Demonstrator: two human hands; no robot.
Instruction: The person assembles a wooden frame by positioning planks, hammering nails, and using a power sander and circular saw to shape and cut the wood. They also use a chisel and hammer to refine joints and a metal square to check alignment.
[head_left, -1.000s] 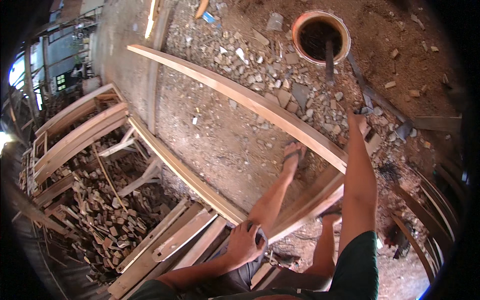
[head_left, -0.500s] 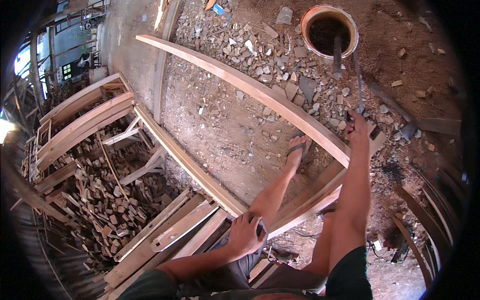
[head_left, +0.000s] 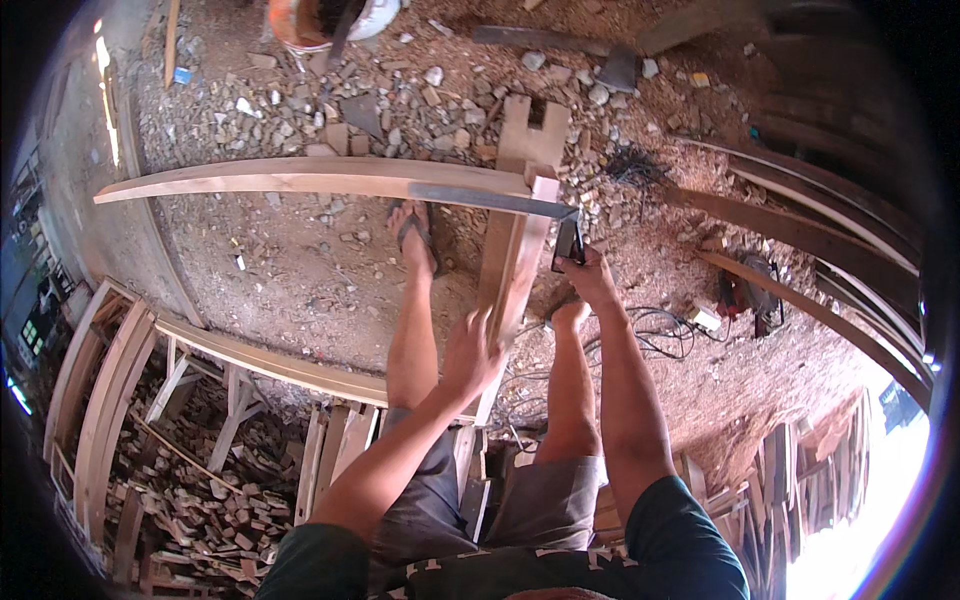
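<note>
Viewed from the head, with directions read from the picture's centre. The right hand (head_left: 588, 275), between two and three o'clock, is closed on the black handle of an L-shaped tool (head_left: 568, 242). The tool's long grey blade points toward ten o'clock and overlaps the near side of a curved beam (head_left: 300, 178); whether the two surfaces touch cannot be told. The beam spans from between nine and ten o'clock to near twelve, its right end meeting the upper end of a straight timber (head_left: 522, 265). This timber runs from about one o'clock down toward six. The left hand (head_left: 470, 352), at six o'clock, lies against its left edge with fingers bent; how firmly they grip cannot be told.

Surroundings: beyond the timber's upper end, near twelve o'clock, lies a notched board (head_left: 530, 135). An orange and white bucket (head_left: 290, 25) stands at eleven o'clock, cut off by the upper edge. Rubble (head_left: 285, 130) covers the ground between bucket and beam. A black cable (head_left: 660, 340) is coiled just past three o'clock, and curved planks (head_left: 840, 185) lie between two and three. A heap of wood offcuts (head_left: 215, 520) occupies eight o'clock.
</note>
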